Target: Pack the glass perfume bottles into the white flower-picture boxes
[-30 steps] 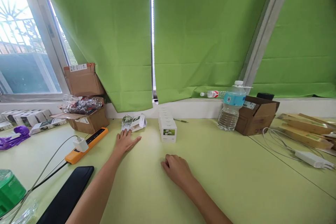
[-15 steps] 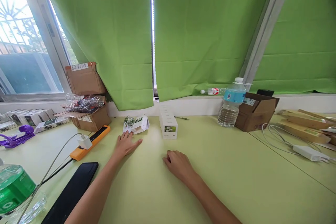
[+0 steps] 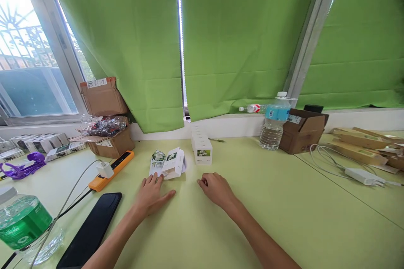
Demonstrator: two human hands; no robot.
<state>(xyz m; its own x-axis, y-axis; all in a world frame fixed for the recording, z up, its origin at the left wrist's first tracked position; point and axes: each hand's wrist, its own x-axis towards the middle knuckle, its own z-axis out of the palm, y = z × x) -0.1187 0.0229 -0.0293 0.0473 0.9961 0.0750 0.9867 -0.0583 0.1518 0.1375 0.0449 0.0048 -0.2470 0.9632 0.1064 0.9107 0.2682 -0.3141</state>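
On my feed the open white carton lay on the table, just far of the left grip, long axis running approx near-left to far-right, flap raised. A small clear glass bottle stood just left of it, apparently on a white paper sheet. Left grip was the nearer one: spread flat, fingertips at the sheet's near edge, pinching nothing. Right grip sat apart to the right, loosely curled on the table, holding nothing, closest to a row of white boxes running near-to-far. Orange power strip and black phone lay left of the left grip. Vs prev frame: left grip had drawn back toward me, right grip had slid farther, so the two sat about level. Carton's flap looked more raised, though my view had shifted slightly too.
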